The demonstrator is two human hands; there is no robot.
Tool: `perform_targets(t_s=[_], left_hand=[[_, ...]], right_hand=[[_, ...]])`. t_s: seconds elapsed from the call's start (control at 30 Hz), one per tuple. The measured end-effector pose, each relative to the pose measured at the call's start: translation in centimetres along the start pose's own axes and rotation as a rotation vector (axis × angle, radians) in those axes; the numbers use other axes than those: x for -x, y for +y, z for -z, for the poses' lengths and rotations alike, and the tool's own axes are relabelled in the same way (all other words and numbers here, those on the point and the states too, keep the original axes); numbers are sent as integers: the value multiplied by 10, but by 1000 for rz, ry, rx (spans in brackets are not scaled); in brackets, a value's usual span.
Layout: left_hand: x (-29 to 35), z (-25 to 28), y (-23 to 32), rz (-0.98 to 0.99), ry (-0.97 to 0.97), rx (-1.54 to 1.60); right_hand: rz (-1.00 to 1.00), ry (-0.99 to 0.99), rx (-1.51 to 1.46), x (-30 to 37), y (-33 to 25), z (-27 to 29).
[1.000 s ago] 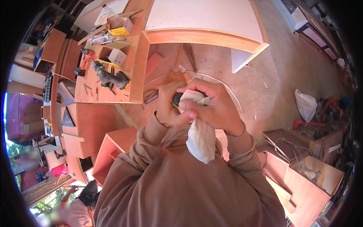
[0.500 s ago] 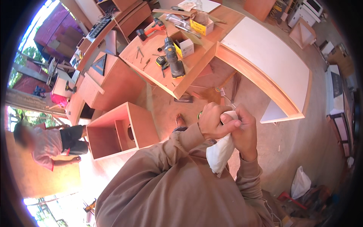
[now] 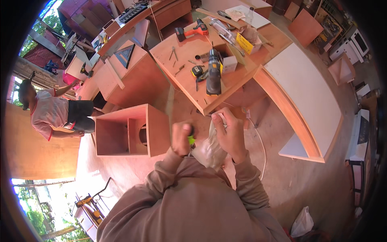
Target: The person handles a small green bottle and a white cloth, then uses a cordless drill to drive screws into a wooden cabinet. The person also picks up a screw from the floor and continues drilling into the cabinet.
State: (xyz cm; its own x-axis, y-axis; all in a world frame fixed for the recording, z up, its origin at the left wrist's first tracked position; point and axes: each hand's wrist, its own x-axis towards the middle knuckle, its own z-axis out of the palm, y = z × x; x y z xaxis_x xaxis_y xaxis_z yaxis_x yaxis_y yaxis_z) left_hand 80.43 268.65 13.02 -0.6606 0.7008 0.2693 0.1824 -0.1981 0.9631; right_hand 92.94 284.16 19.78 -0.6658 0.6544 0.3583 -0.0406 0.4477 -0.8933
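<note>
In front of my body my right hand (image 3: 230, 137) is closed on the gathered top of a whitish plastic bag (image 3: 210, 151), which hangs down with something bulky inside. To its left my left hand (image 3: 181, 139) is curled in a fist around a small bright green and black object (image 3: 191, 140); its kind is mostly hidden by the fingers. The two hands are apart. Just ahead, on the corner of a wooden worktable (image 3: 183, 82), stand a yellow-and-black cordless drill (image 3: 214, 76) and a tape measure (image 3: 197, 71).
Farther back on the table are an orange drill (image 3: 197, 29), a yellow box (image 3: 246, 43) and loose bits. A curved white-topped panel (image 3: 304, 88) extends right. An open wooden cabinet (image 3: 125, 131) sits on the floor at left, near another person (image 3: 54, 109). A white bag (image 3: 302, 222) lies lower right.
My hands, together at the bag's neck before, have separated; the left moved left and down with the green and black object. The view has shifted, and the other person has reached out an arm.
</note>
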Motion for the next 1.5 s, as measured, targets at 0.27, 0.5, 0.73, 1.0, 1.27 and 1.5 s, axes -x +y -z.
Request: perform_targets(t_s=[0.27, 0.5, 0.73, 1.0, 1.27, 1.5], left_hand=[[-133, 142, -48, 157, 117, 235], [-275, 263, -106, 196, 70, 259], [-372, 321, -167, 185, -48, 220], [-447, 299, -215, 133, -104, 24], [-478, 286, -216, 39, -264, 29], [-484, 282, -229, -80, -352, 100]], right_hand=[[-83, -236, 239, -149, 40, -119], [-372, -414, 582, -350, 182, -295], [-474, -485, 836, -419, 276, -364], [-515, -323, 786, -423, 253, -355], [-440, -242, 211, -392, 118, -319], [-350, -148, 218, -386, 124, -333]])
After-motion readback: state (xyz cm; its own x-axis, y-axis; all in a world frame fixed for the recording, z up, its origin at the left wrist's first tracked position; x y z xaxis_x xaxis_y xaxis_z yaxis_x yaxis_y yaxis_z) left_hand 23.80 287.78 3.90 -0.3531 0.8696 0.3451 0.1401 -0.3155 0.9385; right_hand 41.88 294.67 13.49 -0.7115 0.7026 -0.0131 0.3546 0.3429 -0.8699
